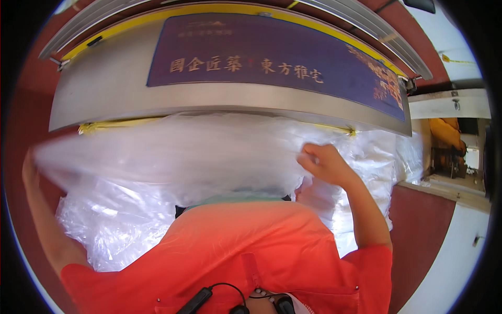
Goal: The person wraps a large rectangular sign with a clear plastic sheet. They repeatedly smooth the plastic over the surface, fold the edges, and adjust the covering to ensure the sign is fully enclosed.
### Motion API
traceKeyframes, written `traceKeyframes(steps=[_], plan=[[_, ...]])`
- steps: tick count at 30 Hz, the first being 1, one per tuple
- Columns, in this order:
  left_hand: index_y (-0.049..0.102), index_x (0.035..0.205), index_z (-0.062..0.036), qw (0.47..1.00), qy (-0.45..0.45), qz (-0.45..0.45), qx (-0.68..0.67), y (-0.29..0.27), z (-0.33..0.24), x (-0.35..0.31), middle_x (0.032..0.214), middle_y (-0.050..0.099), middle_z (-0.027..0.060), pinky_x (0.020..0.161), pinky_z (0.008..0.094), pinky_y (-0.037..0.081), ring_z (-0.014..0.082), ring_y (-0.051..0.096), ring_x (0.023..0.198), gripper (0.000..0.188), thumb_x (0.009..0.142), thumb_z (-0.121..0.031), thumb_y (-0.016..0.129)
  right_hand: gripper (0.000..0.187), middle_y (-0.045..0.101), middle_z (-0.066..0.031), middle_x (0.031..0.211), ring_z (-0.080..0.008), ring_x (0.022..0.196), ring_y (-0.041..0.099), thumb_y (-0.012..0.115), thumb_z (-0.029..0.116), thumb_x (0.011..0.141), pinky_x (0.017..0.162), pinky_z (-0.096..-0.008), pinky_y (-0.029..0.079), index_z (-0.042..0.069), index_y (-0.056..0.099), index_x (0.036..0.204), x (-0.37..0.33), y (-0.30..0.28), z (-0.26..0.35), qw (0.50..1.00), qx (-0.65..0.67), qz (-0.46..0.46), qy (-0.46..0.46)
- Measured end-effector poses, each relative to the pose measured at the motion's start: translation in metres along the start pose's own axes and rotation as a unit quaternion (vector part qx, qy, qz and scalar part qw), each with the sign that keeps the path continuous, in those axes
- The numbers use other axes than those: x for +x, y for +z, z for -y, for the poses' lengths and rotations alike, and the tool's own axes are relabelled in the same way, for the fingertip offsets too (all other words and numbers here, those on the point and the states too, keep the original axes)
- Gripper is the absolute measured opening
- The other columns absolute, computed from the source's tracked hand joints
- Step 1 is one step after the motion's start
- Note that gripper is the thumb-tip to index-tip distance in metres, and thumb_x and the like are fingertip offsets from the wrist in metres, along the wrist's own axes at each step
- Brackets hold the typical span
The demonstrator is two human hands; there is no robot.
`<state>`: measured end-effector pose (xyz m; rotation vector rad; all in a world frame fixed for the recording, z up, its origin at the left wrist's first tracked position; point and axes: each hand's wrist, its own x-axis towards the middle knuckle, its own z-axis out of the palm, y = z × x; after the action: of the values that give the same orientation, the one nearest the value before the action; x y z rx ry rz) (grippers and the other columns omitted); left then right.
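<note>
The person's right hand (325, 163) is curled into a loose fist on one end of a translucent white plastic sheet (183, 154), while the left hand (30, 166), dim at the far left, is closed on the opposite end, which tapers to a point there. Blurred by motion, the sheet spans between them above crumpled clear plastic (125, 225), near a metal panel (104, 91) bearing a purple printed sign (235, 42).

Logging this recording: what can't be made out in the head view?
Head view:
Left hand: blurred near the dark rim; separate fingers unclear.
Translucent sheet: motion blur; folds and layers unclear.
Crinkled plastic: part hidden by the translucent sheet.
Right hand: fingertips blurred; exact grip unclear.
Black device: cut off by the lower edge.
</note>
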<state>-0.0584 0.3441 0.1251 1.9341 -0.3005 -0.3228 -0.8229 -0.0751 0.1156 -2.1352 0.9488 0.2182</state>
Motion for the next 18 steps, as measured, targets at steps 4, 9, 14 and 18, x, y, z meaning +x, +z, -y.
traceKeyframes(steps=[4, 9, 14, 18], plan=[[0.049, 0.106, -0.0076, 0.771, -0.054, -0.136, 0.620, -0.042, 0.031, 0.008, 0.101, 0.052, 0.0092, 0.075, 0.0316, 0.041, 0.0215, 0.050, 0.089, 0.038, 0.083, -0.035, 0.038, 0.020, 0.053, -0.0074, 0.070, -0.0150, 0.065, 0.049, 0.054, 0.004, 0.060, 0.060, -0.0256, 0.040, 0.002, 0.051, 0.080, -0.070, 0.002, -0.099, 0.996, 0.051, -0.005, 0.066], [0.052, 0.099, -0.0049, 0.763, 0.088, -0.076, 0.636, 0.150, 0.000, 0.056, 0.095, 0.054, 0.0147, 0.075, 0.0349, 0.041, 0.0279, 0.051, 0.087, 0.040, 0.082, -0.037, 0.035, 0.042, 0.049, -0.0047, 0.084, -0.0142, 0.073, 0.049, 0.050, 0.018, 0.067, 0.069, -0.0285, 0.041, 0.006, 0.044, 0.107, -0.182, -0.148, -0.222, 0.909, 0.136, -0.202, 0.337], [0.055, 0.092, -0.0022, 0.800, 0.130, -0.033, 0.585, 0.348, -0.037, 0.099, 0.089, 0.055, 0.0201, 0.075, 0.0382, 0.041, 0.0344, 0.052, 0.085, 0.045, 0.081, -0.039, 0.032, 0.039, 0.048, -0.0097, 0.092, -0.0214, 0.080, 0.047, 0.047, 0.025, 0.074, 0.075, -0.0332, 0.037, 0.005, 0.045, 0.106, -0.256, -0.314, -0.161, 0.625, -0.247, -0.712, 0.204], [0.056, 0.087, -0.0001, 0.812, 0.166, -0.044, 0.557, 0.407, -0.062, 0.101, 0.088, 0.055, 0.0212, 0.073, 0.0393, 0.040, 0.0353, 0.051, 0.085, 0.053, 0.077, -0.047, 0.035, 0.039, 0.048, -0.0147, 0.099, -0.0276, 0.088, 0.046, 0.044, 0.031, 0.076, 0.082, -0.0365, 0.034, 0.003, 0.049, 0.103, -0.110, -0.222, -0.056, 0.551, -0.506, -0.653, -0.120]])
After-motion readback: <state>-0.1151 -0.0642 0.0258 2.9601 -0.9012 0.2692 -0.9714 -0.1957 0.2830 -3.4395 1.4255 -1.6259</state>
